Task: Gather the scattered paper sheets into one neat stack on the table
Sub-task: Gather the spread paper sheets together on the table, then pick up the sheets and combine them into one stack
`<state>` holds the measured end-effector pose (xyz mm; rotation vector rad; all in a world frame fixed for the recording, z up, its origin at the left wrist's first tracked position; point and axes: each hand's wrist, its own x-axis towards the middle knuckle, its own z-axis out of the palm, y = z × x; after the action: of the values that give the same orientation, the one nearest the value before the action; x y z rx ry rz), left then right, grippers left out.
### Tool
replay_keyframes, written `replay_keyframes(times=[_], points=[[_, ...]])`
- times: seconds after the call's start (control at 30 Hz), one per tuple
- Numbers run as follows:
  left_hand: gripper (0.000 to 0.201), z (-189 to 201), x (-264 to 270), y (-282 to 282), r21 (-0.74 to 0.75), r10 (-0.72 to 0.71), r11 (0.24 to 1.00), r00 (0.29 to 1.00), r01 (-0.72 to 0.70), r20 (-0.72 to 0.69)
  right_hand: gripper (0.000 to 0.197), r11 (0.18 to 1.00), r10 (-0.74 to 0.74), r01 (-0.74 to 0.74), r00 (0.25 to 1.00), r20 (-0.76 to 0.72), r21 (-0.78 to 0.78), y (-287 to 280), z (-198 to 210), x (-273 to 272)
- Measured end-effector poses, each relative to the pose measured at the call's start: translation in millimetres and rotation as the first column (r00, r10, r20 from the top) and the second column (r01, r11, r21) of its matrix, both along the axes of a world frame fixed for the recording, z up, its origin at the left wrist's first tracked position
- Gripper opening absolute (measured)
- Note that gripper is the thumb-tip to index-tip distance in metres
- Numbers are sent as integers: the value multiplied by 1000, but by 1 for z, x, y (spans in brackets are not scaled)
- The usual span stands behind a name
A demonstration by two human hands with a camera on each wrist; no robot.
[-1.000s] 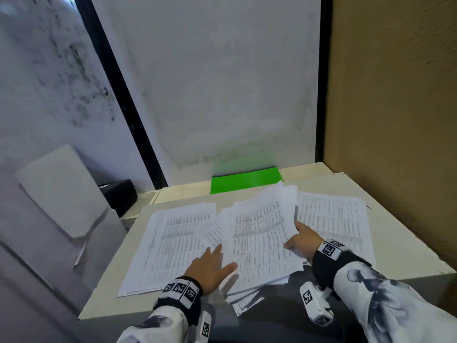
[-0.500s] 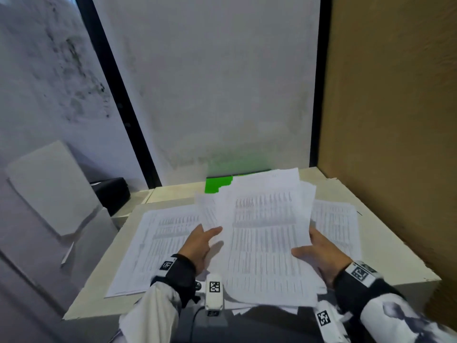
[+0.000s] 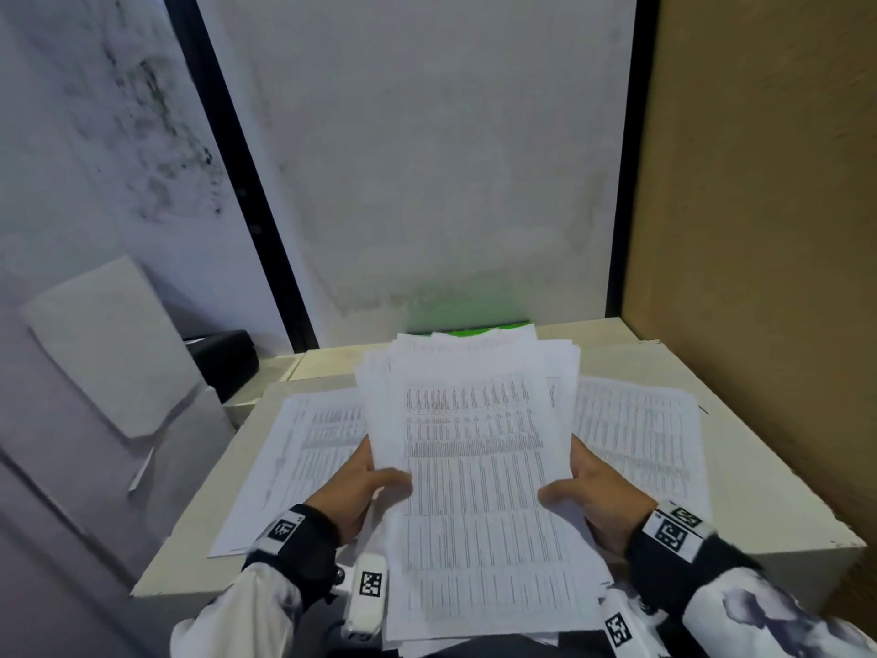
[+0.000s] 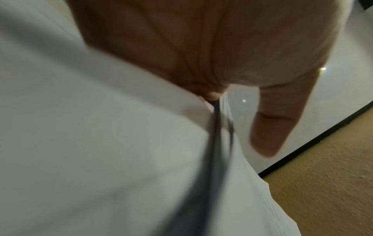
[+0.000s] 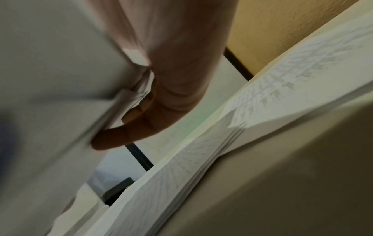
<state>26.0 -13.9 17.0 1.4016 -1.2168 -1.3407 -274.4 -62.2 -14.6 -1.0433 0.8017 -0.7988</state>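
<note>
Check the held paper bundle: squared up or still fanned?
Fanned. The bundle between left hand and right hand shows staggered top edges and offset corners.

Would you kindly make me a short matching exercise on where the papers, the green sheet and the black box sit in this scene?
Things:
1. bundle of sheets
2. sheet on the table's left
3. green sheet
4. black box

Places:
A. off the table, to the left
B. flat on the table
C. held by left hand and right hand
D. far edge, mostly hidden

Pairs: 1-C, 2-B, 3-D, 4-A
</note>
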Motion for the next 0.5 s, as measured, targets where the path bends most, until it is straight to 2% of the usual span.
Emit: replay_keyframes(times=[0.07, 0.17, 0.27, 0.37, 0.43, 0.5], points=[[49, 1, -5, -2, -30, 22, 999, 996, -25, -83, 91, 1000, -5, 5, 1000, 0, -6, 3, 2, 5], [47, 5, -5, -5, -112, 34, 993, 997, -42, -67, 88, 995, -46, 42, 998, -38, -88, 6, 9, 5], [42, 21, -9, -14, -224, 176, 960, 984, -171, 1, 72, 955, -152, 99, 973, -171, -281, 6, 28, 4], [44, 41, -20, -28, -341, 313, 887, 948, -313, -57, 49, 895, -229, 112, 946, -231, -432, -1, 43, 10], [50, 49, -25, -34, -387, 326, 855, 938, -346, -118, 44, 866, -289, 168, 936, -199, -471, -6, 51, 15], [53, 52, -30, -36, -412, 336, 836, 932, -362, -136, 48, 856, -307, 213, 943, -131, -472, -8, 58, 18]])
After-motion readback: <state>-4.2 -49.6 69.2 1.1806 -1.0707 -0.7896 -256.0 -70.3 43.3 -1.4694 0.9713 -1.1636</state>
